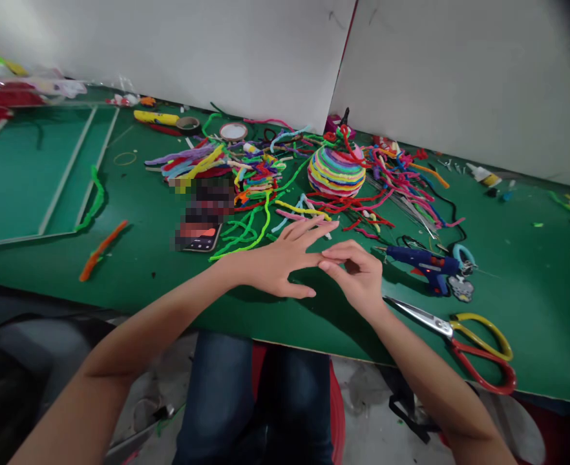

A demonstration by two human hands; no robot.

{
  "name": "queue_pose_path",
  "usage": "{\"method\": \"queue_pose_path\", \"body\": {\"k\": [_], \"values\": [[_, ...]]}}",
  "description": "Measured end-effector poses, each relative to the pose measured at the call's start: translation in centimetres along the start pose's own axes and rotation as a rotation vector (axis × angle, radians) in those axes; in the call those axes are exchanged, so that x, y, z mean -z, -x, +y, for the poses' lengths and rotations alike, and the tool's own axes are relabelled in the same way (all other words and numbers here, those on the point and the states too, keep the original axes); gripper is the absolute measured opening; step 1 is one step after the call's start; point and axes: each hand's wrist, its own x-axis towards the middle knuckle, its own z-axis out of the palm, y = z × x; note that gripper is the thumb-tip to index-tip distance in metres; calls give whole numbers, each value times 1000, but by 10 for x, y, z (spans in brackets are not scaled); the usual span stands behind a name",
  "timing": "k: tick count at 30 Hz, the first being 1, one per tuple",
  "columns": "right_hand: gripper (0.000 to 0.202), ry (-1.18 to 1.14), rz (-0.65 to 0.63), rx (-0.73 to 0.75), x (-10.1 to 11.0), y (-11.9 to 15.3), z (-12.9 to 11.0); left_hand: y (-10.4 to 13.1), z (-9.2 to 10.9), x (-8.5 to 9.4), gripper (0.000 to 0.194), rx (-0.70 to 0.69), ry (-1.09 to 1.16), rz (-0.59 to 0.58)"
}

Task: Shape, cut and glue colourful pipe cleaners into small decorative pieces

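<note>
My left hand is stretched out palm down over the green table, its fingers spread and holding nothing. The thumb and fingers of my right hand are pinched on the tip of my left index finger. Beyond my hands stands a round ball wrapped in coloured stripes, with red fuzzy stems on top. Loose pipe cleaners lie just past my left hand. Right of my right hand are a blue glue gun and scissors with yellow and red handles.
A phone, partly pixelated, lies left of my hands. Tape rolls and a yellow tube sit at the back. An orange stem is at the left, a small glue bottle at the right. White panels rise behind.
</note>
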Motion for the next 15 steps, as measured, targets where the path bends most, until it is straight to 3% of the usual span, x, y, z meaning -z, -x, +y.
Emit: {"method": "queue_pose_path", "body": {"k": [4, 7, 9, 11, 13, 15], "values": [[11, -109, -118, -145, -5, 2, -1, 10, -6, 5, 32, 16, -86, 51], [22, -167, -113, -199, -8, 3, 4, 12, -23, 20, 21, 52, 11, 100], [23, -164, -46, -192, -6, 1, 8, 8, -37, 29, 25, 217, 46, 210], [18, -128, 57, -169, -2, -2, 11, -1, -49, 31, 25, 423, -77, 287], [11, -90, 174, -131, 4, -6, 13, -12, -57, 24, 22, 492, -224, 258], [8, -53, 275, -82, 9, -11, 16, -22, -60, 10, 24, 459, -309, 175]]}}
